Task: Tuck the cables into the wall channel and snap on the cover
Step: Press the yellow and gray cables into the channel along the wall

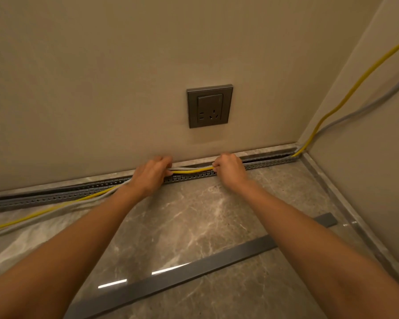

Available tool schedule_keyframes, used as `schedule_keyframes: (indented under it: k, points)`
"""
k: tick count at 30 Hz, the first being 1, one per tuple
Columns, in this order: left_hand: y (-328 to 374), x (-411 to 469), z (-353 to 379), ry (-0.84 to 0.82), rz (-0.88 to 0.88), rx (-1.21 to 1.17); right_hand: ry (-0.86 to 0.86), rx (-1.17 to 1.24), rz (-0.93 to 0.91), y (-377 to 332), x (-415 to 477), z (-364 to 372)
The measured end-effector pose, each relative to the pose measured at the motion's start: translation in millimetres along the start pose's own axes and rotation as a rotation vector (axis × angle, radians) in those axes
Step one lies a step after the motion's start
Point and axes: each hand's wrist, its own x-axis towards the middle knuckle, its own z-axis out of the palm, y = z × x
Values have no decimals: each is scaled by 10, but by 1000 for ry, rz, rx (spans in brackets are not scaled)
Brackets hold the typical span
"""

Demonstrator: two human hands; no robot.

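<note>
**Cables partly in the channel, both hands on them**

The slotted grey channel runs along the foot of the wall into the right corner. There the yellow cable and the grey cable rise out of its end and climb the side wall. The left hand is curled round both cables just above the channel's front edge. The right hand pinches the yellow one at the rim. Left of the left hand, both cables spill over the front edge onto the marble floor. The cover lies flat and slantwise on the floor, well apart from the channel, with open tile between. A wall socket sits above the hands.
</note>
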Motion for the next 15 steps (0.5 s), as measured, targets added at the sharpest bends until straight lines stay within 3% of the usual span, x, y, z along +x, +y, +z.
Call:
schedule_keyframes:
  k: [5,15]
  points:
    - [26,36,95,151,16,67,18,-113,-110,59,-57,64]
    - [105,12,194,181,219,305,-1,-321,-174,-25,-240,171]
